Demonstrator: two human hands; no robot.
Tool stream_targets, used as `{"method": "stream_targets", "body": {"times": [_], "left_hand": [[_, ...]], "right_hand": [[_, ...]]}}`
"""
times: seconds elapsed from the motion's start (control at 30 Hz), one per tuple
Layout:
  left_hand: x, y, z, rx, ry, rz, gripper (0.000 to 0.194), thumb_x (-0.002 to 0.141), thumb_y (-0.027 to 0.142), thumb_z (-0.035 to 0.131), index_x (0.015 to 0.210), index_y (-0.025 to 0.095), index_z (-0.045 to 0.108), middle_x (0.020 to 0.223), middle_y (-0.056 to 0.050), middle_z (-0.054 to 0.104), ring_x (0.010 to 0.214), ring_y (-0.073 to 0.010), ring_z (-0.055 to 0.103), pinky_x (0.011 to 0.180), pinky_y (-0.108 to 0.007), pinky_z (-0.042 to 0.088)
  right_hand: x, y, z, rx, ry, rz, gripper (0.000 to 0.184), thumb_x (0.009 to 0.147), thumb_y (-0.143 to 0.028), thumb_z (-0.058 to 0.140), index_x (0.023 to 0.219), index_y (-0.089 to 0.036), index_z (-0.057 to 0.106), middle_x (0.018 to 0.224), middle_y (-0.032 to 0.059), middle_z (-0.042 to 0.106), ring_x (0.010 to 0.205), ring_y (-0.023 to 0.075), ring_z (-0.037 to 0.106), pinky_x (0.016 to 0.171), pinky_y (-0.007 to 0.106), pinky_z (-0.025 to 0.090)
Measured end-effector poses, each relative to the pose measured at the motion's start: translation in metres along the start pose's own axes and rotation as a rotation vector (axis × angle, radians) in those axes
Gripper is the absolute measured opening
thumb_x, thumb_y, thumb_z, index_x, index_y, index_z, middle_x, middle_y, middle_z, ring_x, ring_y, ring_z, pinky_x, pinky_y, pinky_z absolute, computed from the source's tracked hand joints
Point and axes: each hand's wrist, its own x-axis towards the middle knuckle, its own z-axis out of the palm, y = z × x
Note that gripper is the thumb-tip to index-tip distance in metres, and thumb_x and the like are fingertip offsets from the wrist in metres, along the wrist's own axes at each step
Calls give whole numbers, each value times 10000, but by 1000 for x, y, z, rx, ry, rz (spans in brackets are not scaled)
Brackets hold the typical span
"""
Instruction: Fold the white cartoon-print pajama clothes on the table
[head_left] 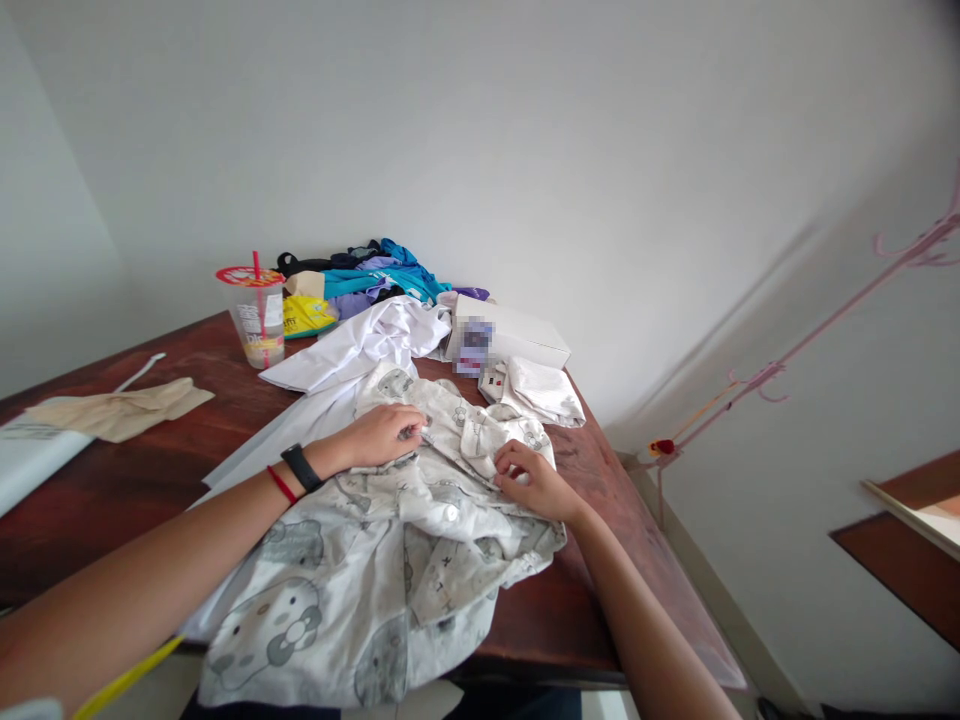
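A white button-up shirt [352, 560] with grey cartoon-cat prints lies rumpled across the table, its lower part hanging over the front edge. My left hand [382, 436] rests on its upper left part, fingers curled in and closed on the cloth. On the right side, my right hand [536, 480] pinches the fabric with bent fingers, close to the folded collar area. A pale button shows on the cloth between the forearms. Beneath and to the left of the shirt spreads a plain white cloth [277, 445].
On the dark wooden table [187, 430] stand a plastic cup with a straw [259, 325] and a white box [517, 335]. A clothes pile [390, 270], yellow packet [307, 316], folded white cloth [547, 390] and brown paper [124, 410] lie around. A pink rack [765, 375] stands right.
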Motion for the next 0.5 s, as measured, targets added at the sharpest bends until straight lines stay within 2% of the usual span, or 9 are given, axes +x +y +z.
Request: {"method": "stream_targets", "body": {"times": [0.17, 0.27, 0.33, 0.4, 0.5], "left_hand": [[1, 1, -7, -88, 122, -151, 220, 933, 301, 508, 740, 203, 546, 717, -2, 628, 681, -172, 587, 651, -272, 402], [3, 4, -15, -147, 258, -213, 274, 951, 327, 482, 705, 209, 461, 628, 32, 501, 604, -148, 491, 592, -272, 336], [4, 5, -19, -189, 376, -229, 301, 953, 341, 483, 691, 211, 415, 620, 42, 441, 601, -139, 451, 587, -274, 325], [6, 0, -21, -239, 513, -245, 298, 957, 354, 481, 705, 209, 415, 646, 41, 434, 630, -136, 454, 600, -275, 348], [9, -25, -28, -272, 753, -307, 281, 972, 394, 457, 764, 204, 465, 668, 39, 475, 655, -132, 491, 604, -277, 399]], "right_hand": [[-1, 7, -11, 329, 329, 25, 191, 910, -364, 643, 792, -224, 588, 994, 40, 654, 959, 211, 616, 865, 356, 536], [-2, 11, -19, 469, 475, 54, 234, 927, -406, 636, 788, -222, 599, 1116, 60, 675, 1059, 239, 628, 892, 379, 546], [-2, 12, -20, 425, 489, 73, 236, 926, -431, 647, 819, -221, 637, 1137, 74, 689, 1077, 247, 636, 891, 382, 542], [0, 14, -17, 321, 449, 82, 234, 910, -442, 673, 845, -217, 667, 1108, 82, 702, 1055, 247, 643, 882, 381, 539], [2, 17, -8, 170, 338, 87, 222, 898, -440, 687, 928, -220, 696, 1128, 85, 695, 1075, 248, 640, 874, 383, 545]]}}
